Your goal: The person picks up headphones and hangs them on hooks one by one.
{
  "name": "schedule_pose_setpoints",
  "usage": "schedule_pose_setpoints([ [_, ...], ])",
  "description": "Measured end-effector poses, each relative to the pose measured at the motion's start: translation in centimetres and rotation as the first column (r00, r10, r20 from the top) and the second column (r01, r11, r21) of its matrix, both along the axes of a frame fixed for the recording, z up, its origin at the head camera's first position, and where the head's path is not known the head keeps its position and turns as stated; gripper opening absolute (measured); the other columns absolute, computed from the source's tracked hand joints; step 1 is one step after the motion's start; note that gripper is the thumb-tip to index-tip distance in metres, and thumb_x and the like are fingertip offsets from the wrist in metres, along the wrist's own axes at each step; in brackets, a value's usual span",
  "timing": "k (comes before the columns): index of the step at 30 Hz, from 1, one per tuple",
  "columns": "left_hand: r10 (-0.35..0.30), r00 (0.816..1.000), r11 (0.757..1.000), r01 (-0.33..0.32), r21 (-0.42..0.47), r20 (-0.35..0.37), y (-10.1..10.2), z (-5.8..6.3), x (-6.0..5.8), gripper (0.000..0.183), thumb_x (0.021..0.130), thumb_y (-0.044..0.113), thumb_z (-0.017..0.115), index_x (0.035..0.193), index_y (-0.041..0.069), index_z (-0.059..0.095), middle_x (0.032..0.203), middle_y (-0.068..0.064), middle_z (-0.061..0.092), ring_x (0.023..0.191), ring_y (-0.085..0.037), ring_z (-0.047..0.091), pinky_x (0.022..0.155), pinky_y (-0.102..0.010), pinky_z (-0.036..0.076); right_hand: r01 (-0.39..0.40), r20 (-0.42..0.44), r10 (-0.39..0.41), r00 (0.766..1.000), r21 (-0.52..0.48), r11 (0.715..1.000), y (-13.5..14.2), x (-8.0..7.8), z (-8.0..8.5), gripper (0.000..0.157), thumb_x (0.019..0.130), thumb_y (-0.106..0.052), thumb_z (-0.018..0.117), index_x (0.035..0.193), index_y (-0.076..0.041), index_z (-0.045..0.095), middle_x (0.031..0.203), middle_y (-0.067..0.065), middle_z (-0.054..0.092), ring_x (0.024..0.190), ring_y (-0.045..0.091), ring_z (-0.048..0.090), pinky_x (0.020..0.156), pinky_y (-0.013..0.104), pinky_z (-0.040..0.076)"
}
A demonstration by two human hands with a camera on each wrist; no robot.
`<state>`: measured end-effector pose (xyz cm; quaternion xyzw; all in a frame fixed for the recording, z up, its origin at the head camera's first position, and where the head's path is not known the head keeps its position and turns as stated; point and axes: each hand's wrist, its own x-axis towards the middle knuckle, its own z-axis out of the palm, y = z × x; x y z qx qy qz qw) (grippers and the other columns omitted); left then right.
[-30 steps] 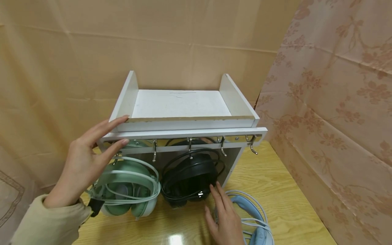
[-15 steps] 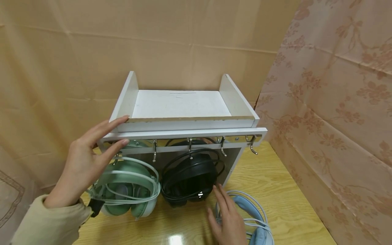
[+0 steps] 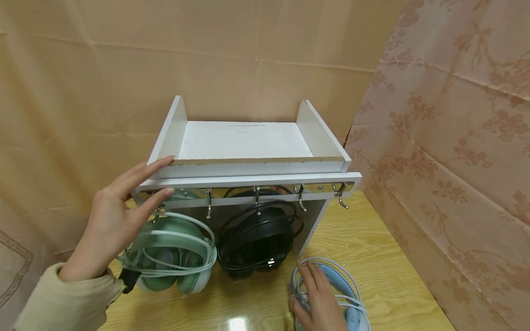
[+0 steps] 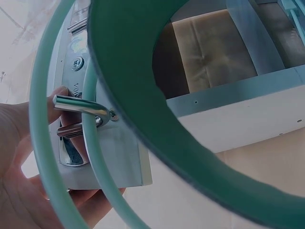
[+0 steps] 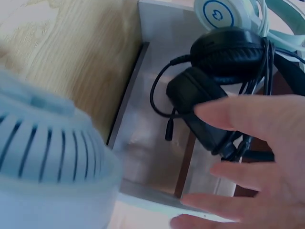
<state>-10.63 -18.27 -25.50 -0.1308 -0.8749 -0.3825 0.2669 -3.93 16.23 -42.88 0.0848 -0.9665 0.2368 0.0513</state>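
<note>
My left hand (image 3: 108, 225) grips the left end of a white hook rail (image 3: 248, 179), thumb in front and fingers over the top. Below it, green headphones (image 3: 165, 224) with a looped pale cable hang near the rail's left end. In the left wrist view, their cable and green headband (image 4: 121, 52) pass by a metal hook (image 4: 78, 104). Black headphones (image 3: 265, 230) hang at mid-rail. My right hand (image 3: 322, 301), fingers extended, is over light blue headphones (image 3: 337, 278) on the table. The right wrist view has a ribbed pale-blue ear cup (image 5: 52, 157) close to the camera.
The hook rail fronts a white shelf unit (image 3: 244, 140) with raised sides. Bare metal hooks (image 3: 342, 197) stick out at its right. The wood-grain table (image 3: 372, 257) extends rightward to a floral cloth (image 3: 468, 161). A plain beige cloth (image 3: 265, 55) hangs behind.
My right hand has moved right and down, away from the black headphones and over the light blue ones. The left hand has stayed on the rail.
</note>
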Motion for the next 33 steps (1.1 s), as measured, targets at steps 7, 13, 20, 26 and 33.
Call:
schedule_pose_setpoints([
  [7,0.0,1.0,1.0,0.0,0.0,-0.006,0.0,0.0,0.0,0.055,0.08,0.017,0.072,0.128,0.038,0.054,0.135,-0.005,0.053,0.123,-0.026,0.049,0.082,-0.002,0.029,-0.042,0.148,0.047,0.988,-0.038,0.998,1.2,0.2,-0.4,0.061,0.09,-0.044,0.055,0.141,-0.012,0.04,0.144,0.02,0.037,0.134,0.045,0.029,0.1,0.062,0.029],
  [13,0.0,1.0,1.0,0.0,0.003,-0.006,0.0,0.0,0.0,0.055,0.08,0.017,0.073,0.128,0.037,0.054,0.134,-0.005,0.053,0.123,-0.022,0.049,0.083,-0.002,0.029,-0.009,0.073,0.006,0.997,0.044,0.999,2.1,0.6,-1.2,0.052,0.089,-0.033,0.059,0.132,-0.006,0.049,0.135,0.024,0.047,0.129,0.048,0.035,0.098,0.062,0.03],
  [20,-0.004,1.0,1.0,0.004,0.007,-0.027,0.1,0.0,0.0,0.056,0.079,0.015,0.073,0.127,0.036,0.055,0.133,-0.004,0.054,0.124,-0.009,0.047,0.087,-0.003,0.028,0.056,0.056,-0.065,0.996,0.15,0.987,3.4,0.9,-2.2,0.046,0.09,-0.031,0.057,0.128,-0.006,0.054,0.132,0.023,0.05,0.127,0.047,0.037,0.098,0.06,0.03],
  [26,-0.014,0.997,1.0,0.014,0.0,-0.07,0.2,-0.1,-0.1,0.057,0.077,0.011,0.074,0.126,0.035,0.056,0.132,-0.004,0.056,0.121,0.003,0.046,0.086,-0.003,0.029,0.102,-0.1,-0.081,0.992,0.221,0.97,4.3,1.6,-3.3,0.044,0.084,-0.022,0.064,0.125,-0.007,0.056,0.124,0.022,0.056,0.119,0.045,0.046,0.096,0.055,0.034],
  [33,-0.011,0.999,1.0,0.011,0.001,-0.049,0.1,-0.1,0.0,0.057,0.078,0.013,0.074,0.127,0.035,0.056,0.133,-0.003,0.055,0.121,0.002,0.046,0.085,-0.004,0.029,0.147,-0.113,-0.119,0.986,0.282,0.948,5.1,1.8,-3.7,0.053,0.078,-0.018,0.07,0.127,-0.009,0.054,0.122,0.025,0.056,0.115,0.049,0.047,0.089,0.061,0.038],
])
